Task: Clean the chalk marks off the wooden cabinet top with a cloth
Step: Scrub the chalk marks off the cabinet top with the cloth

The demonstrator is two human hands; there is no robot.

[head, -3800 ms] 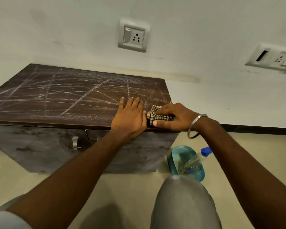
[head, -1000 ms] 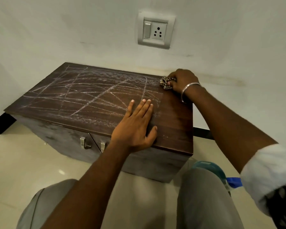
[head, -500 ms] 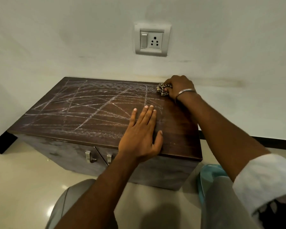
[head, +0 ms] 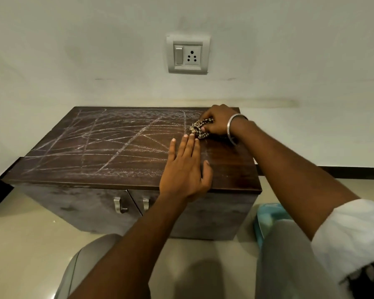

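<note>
A low dark wooden cabinet top (head: 108,152) is crossed by many white chalk lines over its left and middle parts. The right strip of the top looks darker with little chalk. My right hand (head: 218,123), with a metal bangle on the wrist, is closed on a bunched checkered cloth (head: 200,129) pressed on the far right part of the top. My left hand (head: 185,169) lies flat on the top near the front edge, fingers together, holding nothing, its fingertips almost at the cloth.
The cabinet stands against a white wall with a switch and socket plate (head: 187,53) above it. Two metal door handles (head: 118,205) face me. A teal basket (head: 268,219) sits on the tiled floor at the right, behind my knee (head: 289,255).
My right hand has pulled the cloth from the far right corner toward me, close to my left fingertips. Since 3.8 s ago it went from the front edge to the back. The left hand stayed planted.
</note>
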